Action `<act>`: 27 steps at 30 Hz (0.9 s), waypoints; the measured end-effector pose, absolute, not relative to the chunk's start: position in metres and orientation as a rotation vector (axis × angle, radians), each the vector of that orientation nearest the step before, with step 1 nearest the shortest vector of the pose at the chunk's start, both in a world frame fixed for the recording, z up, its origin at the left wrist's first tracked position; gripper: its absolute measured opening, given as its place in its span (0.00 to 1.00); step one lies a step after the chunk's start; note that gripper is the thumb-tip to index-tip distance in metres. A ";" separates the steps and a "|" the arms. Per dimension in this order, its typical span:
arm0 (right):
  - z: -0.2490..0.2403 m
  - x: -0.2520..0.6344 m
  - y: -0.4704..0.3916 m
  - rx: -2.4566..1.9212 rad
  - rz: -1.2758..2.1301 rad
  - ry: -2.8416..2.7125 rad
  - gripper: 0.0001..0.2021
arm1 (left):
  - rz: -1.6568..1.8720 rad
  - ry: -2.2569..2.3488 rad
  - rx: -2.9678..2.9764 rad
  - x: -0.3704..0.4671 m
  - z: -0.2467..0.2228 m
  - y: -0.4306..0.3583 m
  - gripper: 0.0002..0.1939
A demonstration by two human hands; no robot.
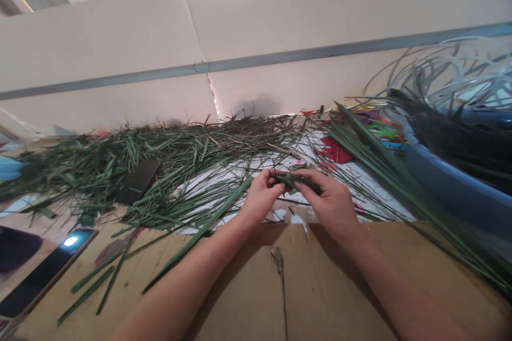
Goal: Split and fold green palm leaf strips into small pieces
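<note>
Both hands pinch one green leaf strip, its length running left-right between left hand and right hand, above cardboard.

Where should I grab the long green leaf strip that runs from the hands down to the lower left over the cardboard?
Probably mid-length on the long leaf strip, coming from above: it lies flat and narrow on the cardboard, so pinch across its width. Its upper end is already taken up by the left hand and right hand.
</note>
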State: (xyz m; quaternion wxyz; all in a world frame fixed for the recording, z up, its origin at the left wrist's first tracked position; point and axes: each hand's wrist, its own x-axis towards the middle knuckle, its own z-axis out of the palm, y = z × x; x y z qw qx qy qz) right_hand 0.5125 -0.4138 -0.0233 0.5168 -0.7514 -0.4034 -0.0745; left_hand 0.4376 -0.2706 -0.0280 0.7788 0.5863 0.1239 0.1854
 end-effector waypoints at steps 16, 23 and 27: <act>-0.023 0.510 -0.413 -1.817 -0.507 -1.189 0.08 | 0.352 0.227 1.198 0.440 -0.030 -0.269 0.16; -0.022 0.509 -0.413 -1.857 -0.649 -1.284 0.08 | 0.338 0.230 1.184 0.440 -0.030 -0.269 0.16; -0.022 0.509 -0.413 -1.899 -0.705 -1.325 0.08 | 0.343 0.240 1.212 0.440 -0.028 -0.270 0.15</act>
